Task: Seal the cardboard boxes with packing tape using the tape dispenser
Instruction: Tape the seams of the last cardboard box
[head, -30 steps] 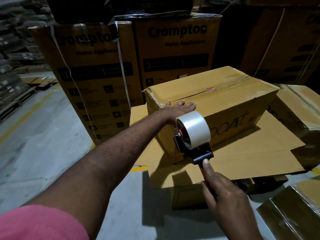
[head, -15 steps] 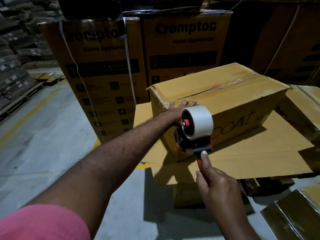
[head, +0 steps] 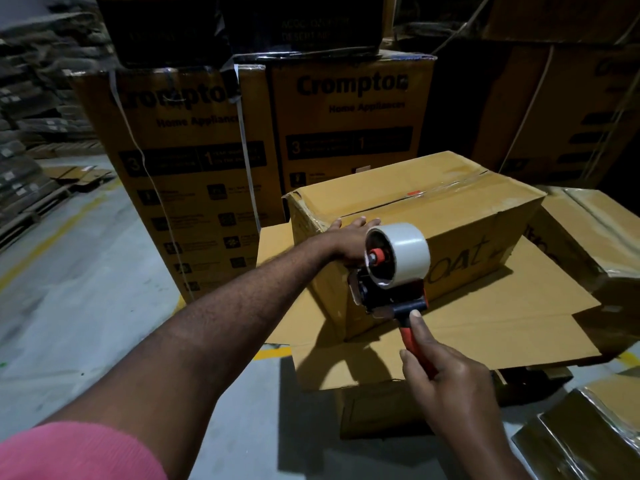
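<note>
A brown cardboard box (head: 450, 206) lies on flattened cardboard sheets (head: 502, 317), its top flaps closed with shiny tape along the far part of the seam. My left hand (head: 349, 237) rests flat on the box's near top edge, fingers spread. My right hand (head: 450, 386) grips the red handle of a tape dispenser (head: 391, 271) carrying a white tape roll. The dispenser's head sits against the box's near side, just below my left hand.
Tall printed "Crompton" cartons (head: 187, 174) stand stacked behind the box, with more cartons (head: 568, 109) at the back right. Tape-wrapped boxes (head: 595, 230) lie at the right and lower right. Bare concrete floor (head: 69, 289) with a yellow line stretches to the left, with pallets beyond.
The dispenser has turned so the roll's open hub faces me and sits slightly closer to my left hand. My left hand stays on the box's top edge.
</note>
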